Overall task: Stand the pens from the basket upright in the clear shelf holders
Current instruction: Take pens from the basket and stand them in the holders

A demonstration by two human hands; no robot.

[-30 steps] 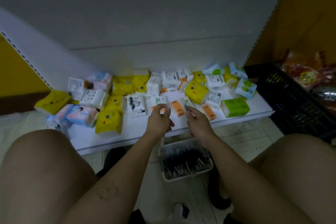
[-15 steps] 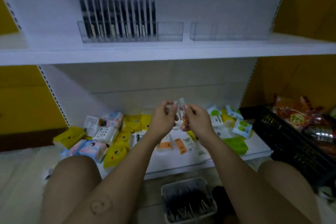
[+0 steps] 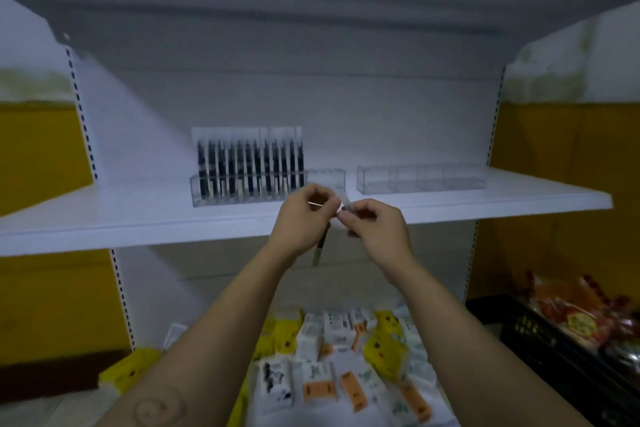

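Note:
My left hand [image 3: 302, 218] and my right hand [image 3: 375, 229] meet in front of the middle shelf's edge and together pinch a packaged pen [image 3: 320, 246] in a clear sleeve; its dark lower end hangs below my left hand. On the shelf stands a clear holder [image 3: 207, 192] with a row of several black pens [image 3: 249, 166] upright in it; its right end compartments hold nothing. A second clear holder [image 3: 420, 178] to the right holds no pens. The basket is out of view.
The white middle shelf [image 3: 104, 222] runs across the view, with another shelf overhead. On the lower shelf lie several yellow and white tissue packs [image 3: 346, 350]. A black crate [image 3: 554, 354] with red snack bags stands at the lower right.
My view has tilted up from the floor basket to the middle shelf. Both hands have risen with the pen from the lower shelf level to the front of the pen holder.

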